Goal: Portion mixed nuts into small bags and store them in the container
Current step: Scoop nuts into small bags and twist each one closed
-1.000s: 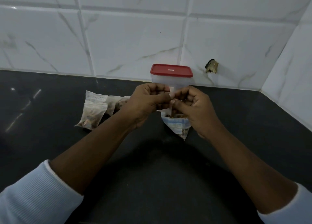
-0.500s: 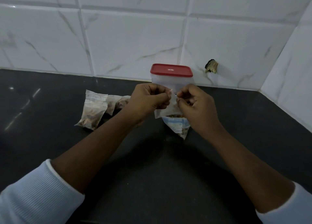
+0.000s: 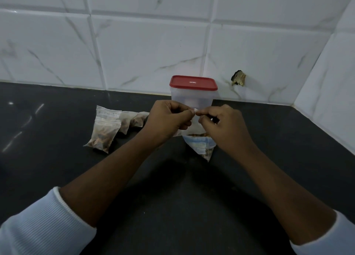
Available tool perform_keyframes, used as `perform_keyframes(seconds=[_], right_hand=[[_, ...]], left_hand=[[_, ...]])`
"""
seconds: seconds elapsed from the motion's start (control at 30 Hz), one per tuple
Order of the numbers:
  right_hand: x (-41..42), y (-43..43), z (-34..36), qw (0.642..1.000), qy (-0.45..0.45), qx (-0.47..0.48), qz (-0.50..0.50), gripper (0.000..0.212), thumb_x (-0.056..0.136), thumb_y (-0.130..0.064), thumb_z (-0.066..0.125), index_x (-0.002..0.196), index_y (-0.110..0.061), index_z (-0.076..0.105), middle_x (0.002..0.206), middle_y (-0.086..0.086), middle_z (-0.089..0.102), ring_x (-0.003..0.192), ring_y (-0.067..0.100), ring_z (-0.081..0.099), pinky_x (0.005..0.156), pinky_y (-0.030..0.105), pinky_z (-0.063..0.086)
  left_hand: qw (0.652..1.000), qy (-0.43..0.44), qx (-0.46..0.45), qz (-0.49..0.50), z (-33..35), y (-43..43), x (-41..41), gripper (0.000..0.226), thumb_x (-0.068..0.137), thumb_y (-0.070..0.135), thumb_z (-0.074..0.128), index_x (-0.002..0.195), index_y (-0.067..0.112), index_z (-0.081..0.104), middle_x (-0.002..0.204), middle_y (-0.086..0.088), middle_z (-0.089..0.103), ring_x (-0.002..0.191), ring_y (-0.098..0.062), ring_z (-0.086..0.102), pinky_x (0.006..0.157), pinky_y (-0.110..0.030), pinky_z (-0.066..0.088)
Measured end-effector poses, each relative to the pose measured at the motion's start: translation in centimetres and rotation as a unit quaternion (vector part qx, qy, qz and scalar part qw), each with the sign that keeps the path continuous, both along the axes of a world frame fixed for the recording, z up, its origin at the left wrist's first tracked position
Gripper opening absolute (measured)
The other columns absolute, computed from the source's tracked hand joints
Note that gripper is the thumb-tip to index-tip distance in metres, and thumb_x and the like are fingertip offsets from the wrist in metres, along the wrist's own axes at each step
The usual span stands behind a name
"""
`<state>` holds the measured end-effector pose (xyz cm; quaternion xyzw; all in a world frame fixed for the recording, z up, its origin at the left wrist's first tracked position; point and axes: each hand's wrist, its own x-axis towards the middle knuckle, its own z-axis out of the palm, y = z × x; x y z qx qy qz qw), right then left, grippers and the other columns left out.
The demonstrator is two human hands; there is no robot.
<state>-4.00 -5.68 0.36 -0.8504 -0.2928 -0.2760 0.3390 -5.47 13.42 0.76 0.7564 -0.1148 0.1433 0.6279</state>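
Here, a person stands at a dark, nearly black bench (image 3: 172,201). Its matte top catches a few pale streaks of reflected light toward its left edge. Behind it rises a back wall (image 3: 146,49) of large white tiles with thin grey marble veins and grey grout lines. A side wall (image 3: 330,77) in the same tile meets it at the bench's back right corner. One tile low on the back wall has a small ragged hole (image 3: 238,78), dark and brownish, just above the bench's back edge.

At the back edge, about midway along, stands a clear plastic container (image 3: 192,98) with a red lid (image 3: 193,82) closed on top. Just in front of it, both hands hold a small bag (image 3: 200,146) of mixed nuts upright. The nuts fill its lower part, which carries pale blue print. Whether its bottom tip rests on the bench cannot be told.

The left hand (image 3: 165,121) and the right hand (image 3: 228,128) sit side by side, knuckles up. The fingers (image 3: 206,114) of each are curled and pinched on the bag's top edge, with the thumb tips nearly meeting.

Left of the hands, nearer the back edge, at least three filled bags (image 3: 103,134) lie in a loose cluster, overlapping one another. Pale blue ribbed sleeves (image 3: 38,226) cover both arms at the near edge.
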Motion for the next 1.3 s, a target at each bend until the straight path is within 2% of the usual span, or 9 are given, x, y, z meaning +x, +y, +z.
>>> perform_keyframes(seconds=[0.13, 0.27, 0.37, 0.53, 0.63, 0.77, 0.93, 1.07, 1.3], right_hand=[[0.4, -0.2, 0.1, 0.996, -0.012, -0.080, -0.039, 0.027, 0.099, -0.025, 0.065, 0.124, -0.027, 0.075, 0.093, -0.004, 0.072, 0.086, 0.005, 0.045, 0.064, 0.010, 0.025], [0.3, -0.4, 0.3, 0.998, -0.004, -0.064, -0.021, 0.025, 0.096, -0.035, 0.069, 0.119, -0.028, 0.077, 0.091, -0.009, 0.074, 0.085, 0.005, 0.045, 0.063, 0.011, 0.026], [0.4, -0.7, 0.4, 0.999, 0.018, -0.028, -0.022, 0.027, 0.093, -0.040, 0.073, 0.113, -0.024, 0.079, 0.091, -0.005, 0.072, 0.083, 0.002, 0.047, 0.065, 0.009, 0.031], [0.1, -1.1, 0.7, 0.999, 0.032, 0.005, -0.027, 0.025, 0.093, -0.029, 0.074, 0.114, -0.016, 0.079, 0.088, -0.005, 0.068, 0.082, -0.001, 0.059, 0.066, 0.007, 0.040], [0.2, -1.0, 0.7, 0.999, 0.042, 0.025, -0.007, 0.022, 0.093, -0.030, 0.075, 0.108, -0.015, 0.081, 0.084, -0.008, 0.073, 0.081, 0.002, 0.065, 0.065, 0.014, 0.049], [0.5, -1.3, 0.7, 0.996, 0.073, 0.060, 0.007, 0.022, 0.094, -0.035, 0.073, 0.106, -0.018, 0.080, 0.089, -0.005, 0.078, 0.080, 0.005, 0.072, 0.071, 0.034, 0.059], [0.7, -1.6, 0.6, 0.994, 0.074, 0.080, -0.007, 0.021, 0.095, -0.035, 0.073, 0.104, -0.018, 0.081, 0.086, -0.005, 0.078, 0.078, 0.006, 0.071, 0.070, 0.036, 0.058], [0.8, -1.7, 0.7, 0.993, 0.080, 0.087, -0.012, 0.020, 0.094, -0.037, 0.072, 0.105, -0.021, 0.081, 0.087, -0.008, 0.077, 0.080, 0.006, 0.071, 0.071, 0.033, 0.058], [0.7, -1.2, 0.4, 0.990, 0.103, 0.100, -0.003, 0.022, 0.095, -0.034, 0.072, 0.109, -0.019, 0.080, 0.092, -0.012, 0.077, 0.085, -0.002, 0.070, 0.069, 0.014, 0.055]], left_hand=[[1.000, -0.019, 0.005, -0.011, 0.2, -0.3, -0.3, 0.014, 0.096, 0.015, 0.074, 0.102, 0.004, 0.079, 0.084, -0.011, 0.078, 0.077, -0.022, 0.074, 0.074, -0.032, 0.063], [0.999, -0.028, -0.008, -0.013, 0.2, -0.4, -0.5, 0.011, 0.097, 0.013, 0.071, 0.104, 0.005, 0.076, 0.088, -0.009, 0.078, 0.080, -0.020, 0.073, 0.075, -0.032, 0.062], [0.996, -0.036, -0.035, 0.074, 0.3, 0.1, 0.2, 0.014, 0.101, 0.017, 0.065, 0.107, 0.010, 0.075, 0.095, -0.001, 0.075, 0.088, -0.012, 0.070, 0.076, -0.026, 0.058], [0.978, 0.165, -0.104, 0.073, 0.4, 1.7, 1.3, 0.006, 0.099, 0.012, 0.065, 0.103, 0.017, 0.067, 0.095, -0.003, 0.072, 0.080, -0.015, 0.066, 0.068, -0.029, 0.053], [0.957, 0.193, -0.214, 0.029, 0.2, 1.7, 1.8, 0.016, 0.098, -0.001, 0.063, 0.094, 0.014, 0.067, 0.078, -0.002, 0.076, 0.074, -0.018, 0.070, 0.078, -0.040, 0.061], [0.942, 0.165, -0.290, 0.025, 0.1, 1.9, 2.4, 0.028, 0.094, -0.004, 0.069, 0.117, 0.010, 0.062, 0.094, -0.010, 0.077, 0.082, -0.021, 0.074, 0.080, -0.041, 0.064], [0.950, 0.200, -0.239, -0.030, 0.0, 2.6, 2.3, 0.045, 0.091, -0.005, 0.068, 0.134, 0.010, 0.060, 0.114, -0.013, 0.074, 0.093, -0.024, 0.072, 0.078, -0.037, 0.063], [0.954, 0.186, -0.237, 0.002, 0.1, 2.5, 2.2, 0.048, 0.088, -0.019, 0.064, 0.125, 0.010, 0.063, 0.099, -0.008, 0.069, 0.090, -0.021, 0.071, 0.077, -0.035, 0.062], [0.951, 0.170, -0.252, 0.048, 0.3, 1.9, 1.9, 0.032, 0.090, -0.013, 0.061, 0.112, 0.010, 0.066, 0.094, -0.006, 0.071, 0.090, -0.022, 0.069, 0.081, -0.036, 0.060]])
